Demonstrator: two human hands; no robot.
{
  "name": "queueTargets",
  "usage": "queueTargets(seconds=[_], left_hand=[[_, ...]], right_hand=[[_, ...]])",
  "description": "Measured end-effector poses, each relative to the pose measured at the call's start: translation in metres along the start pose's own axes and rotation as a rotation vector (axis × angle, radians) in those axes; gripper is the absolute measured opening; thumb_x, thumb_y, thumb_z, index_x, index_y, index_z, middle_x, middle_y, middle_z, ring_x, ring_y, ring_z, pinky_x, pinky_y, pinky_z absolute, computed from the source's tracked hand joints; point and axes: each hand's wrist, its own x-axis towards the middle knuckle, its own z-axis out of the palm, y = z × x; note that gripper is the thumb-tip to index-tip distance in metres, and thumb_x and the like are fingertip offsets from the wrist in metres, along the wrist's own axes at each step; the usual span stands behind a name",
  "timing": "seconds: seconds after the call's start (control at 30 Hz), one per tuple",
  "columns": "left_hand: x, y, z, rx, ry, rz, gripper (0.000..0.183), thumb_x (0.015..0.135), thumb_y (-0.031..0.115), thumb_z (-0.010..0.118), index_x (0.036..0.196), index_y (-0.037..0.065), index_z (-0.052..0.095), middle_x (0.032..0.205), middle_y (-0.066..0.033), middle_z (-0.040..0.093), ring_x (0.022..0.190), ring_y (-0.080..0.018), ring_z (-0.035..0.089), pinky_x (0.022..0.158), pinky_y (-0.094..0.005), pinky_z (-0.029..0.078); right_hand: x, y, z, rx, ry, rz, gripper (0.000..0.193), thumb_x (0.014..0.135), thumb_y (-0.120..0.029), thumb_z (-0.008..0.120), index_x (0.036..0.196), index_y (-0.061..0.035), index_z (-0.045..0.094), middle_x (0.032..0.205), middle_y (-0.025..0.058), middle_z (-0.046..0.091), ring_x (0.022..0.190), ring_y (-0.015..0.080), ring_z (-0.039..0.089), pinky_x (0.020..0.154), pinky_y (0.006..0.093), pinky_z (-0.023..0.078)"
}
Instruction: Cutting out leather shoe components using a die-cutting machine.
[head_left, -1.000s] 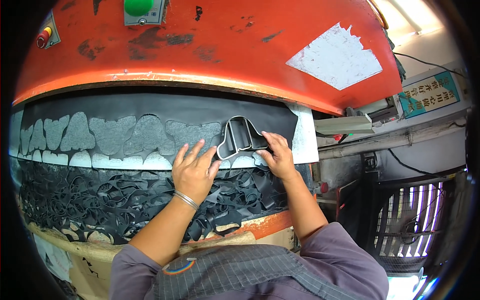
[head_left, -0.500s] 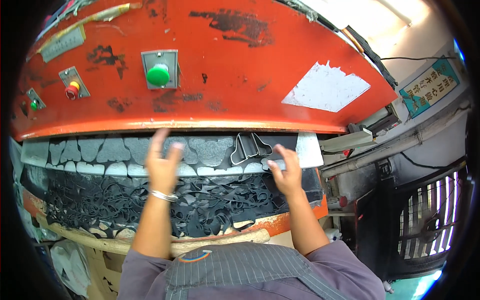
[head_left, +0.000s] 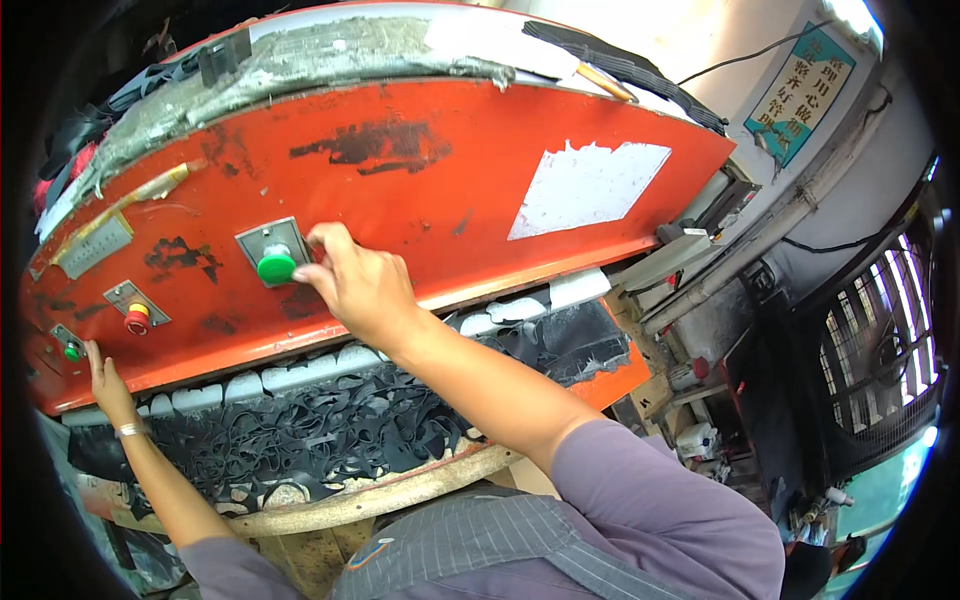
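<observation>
My left hand (head_left: 110, 388) reaches to the far left with its fingers stretched out. Its fingertips are beside a small green button (head_left: 73, 351) on the red machine front (head_left: 430, 215). My right hand (head_left: 362, 285) is at the large green mushroom button (head_left: 277, 267), its thumb at the button's right edge and apart from the bent index finger. The other fingers are partly hidden. Between the two hands is a red stop button (head_left: 137, 320) with a yellow collar. Below the red front, a strip of the pale work bed (head_left: 242, 386) shows; whatever lies further in is hidden.
Tangled black offcut strips (head_left: 300, 445) cover the ledge before the bed. A pale curved rail (head_left: 370, 510) runs along its near edge. On the right are a grey pipe (head_left: 735, 255) and a large black fan (head_left: 865, 350). Cloth and grey material lie atop the machine.
Both hands have moved from above the bed to the buttons, the left far leftward and the right up and left. The view has shifted, and the metal cutting die no longer shows.
</observation>
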Motion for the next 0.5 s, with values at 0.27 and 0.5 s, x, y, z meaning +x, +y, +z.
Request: queueTargets(seconds=[0.27,0.5], left_hand=[[-0.183,0.238,0.034,-0.233,-0.405,-0.247,0.034,0.095,0.023,0.053,0.116,-0.003,0.061,0.118,-0.0176,0.063,0.108,-0.0279,0.060,0.096,-0.0385,0.044],[-0.321,0.378,0.034,-0.241,-0.897,0.241,0.018,0.078,0.018,0.067,0.091,0.005,0.070,0.089,-0.0123,0.067,0.083,-0.0318,0.062,0.075,-0.0389,0.050]], right_hand=[[-0.108,0.000,-0.053,0.013,-0.553,0.069,0.033,0.086,-0.037,0.064,0.096,-0.0068,0.054,0.081,0.0152,0.063,0.074,0.0355,0.063,0.061,0.0459,0.050],[-0.238,-0.001,-0.096,-0.136,-0.759,-0.055,0.042,0.065,-0.024,0.074,0.095,-0.0010,0.057,0.095,0.0135,0.061,0.094,0.0284,0.058,0.075,0.0370,0.051]])
